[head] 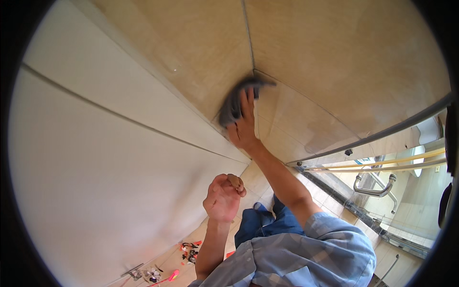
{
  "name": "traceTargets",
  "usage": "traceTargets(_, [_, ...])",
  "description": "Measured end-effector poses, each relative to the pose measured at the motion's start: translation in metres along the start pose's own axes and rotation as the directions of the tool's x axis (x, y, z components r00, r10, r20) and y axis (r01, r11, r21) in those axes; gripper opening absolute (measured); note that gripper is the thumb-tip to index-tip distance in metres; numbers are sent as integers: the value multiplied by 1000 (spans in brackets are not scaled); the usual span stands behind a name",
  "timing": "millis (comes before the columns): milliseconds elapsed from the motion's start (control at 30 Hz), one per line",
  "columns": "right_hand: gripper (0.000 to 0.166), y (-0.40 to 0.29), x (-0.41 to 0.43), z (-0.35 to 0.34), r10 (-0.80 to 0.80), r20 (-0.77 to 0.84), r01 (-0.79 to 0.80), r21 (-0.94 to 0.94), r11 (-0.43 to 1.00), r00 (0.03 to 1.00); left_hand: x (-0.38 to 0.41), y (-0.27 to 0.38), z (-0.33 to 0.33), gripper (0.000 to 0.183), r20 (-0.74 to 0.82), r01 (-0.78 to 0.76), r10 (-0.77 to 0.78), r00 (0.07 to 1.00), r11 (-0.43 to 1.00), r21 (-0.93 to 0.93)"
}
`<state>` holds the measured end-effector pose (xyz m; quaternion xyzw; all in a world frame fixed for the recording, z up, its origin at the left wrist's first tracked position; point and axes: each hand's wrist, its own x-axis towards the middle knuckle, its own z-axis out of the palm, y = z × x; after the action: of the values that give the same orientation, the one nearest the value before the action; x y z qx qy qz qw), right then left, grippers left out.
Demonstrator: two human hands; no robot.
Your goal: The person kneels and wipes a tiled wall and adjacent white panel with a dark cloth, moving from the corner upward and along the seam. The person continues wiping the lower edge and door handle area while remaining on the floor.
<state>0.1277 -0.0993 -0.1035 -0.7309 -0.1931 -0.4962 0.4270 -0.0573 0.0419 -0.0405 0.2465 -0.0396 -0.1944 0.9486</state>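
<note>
My right hand (244,131) presses a dark grey cloth (231,107) against beige wall tiles (200,53), close to the corner where two tiled faces meet. The cloth is blurred, and its loose end reaches past my fingertips across the corner joint. Lower down, my left hand (223,199) is raised in front of my body with the palm turned up and the fingers loosely curled. Nothing shows in that palm, and the hand appears apart from the pale smooth panel (118,172) on the left.
To the right, a dark-edged glass panel (401,208) carries a curved chrome handle (374,188). Black and orange scraps (189,250) lie on the tiled floor below. Nearby are pale debris (153,274) and a pink-headed tool (174,275).
</note>
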Motion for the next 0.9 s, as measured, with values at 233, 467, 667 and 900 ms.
traceTargets(233, [28,-3,-84,-28,241,44,-238,-62,969,969,-30,16,46,35,37,25,-27,999,999,47])
traceTargets(467, [28,-22,32,-68,-60,151,74,-92,993,987,-24,16,83,29,18,-133,136,991,914,384])
traceTargets(667, [36,-60,154,-85,-242,121,249,-50,967,963,30,41,150,25,567,-478,462,682,-305,823])
traceTargets(900, [45,-107,281,-96,-368,20,368,20,930,930,80,59,208,22,879,-336,396,265,-817,469])
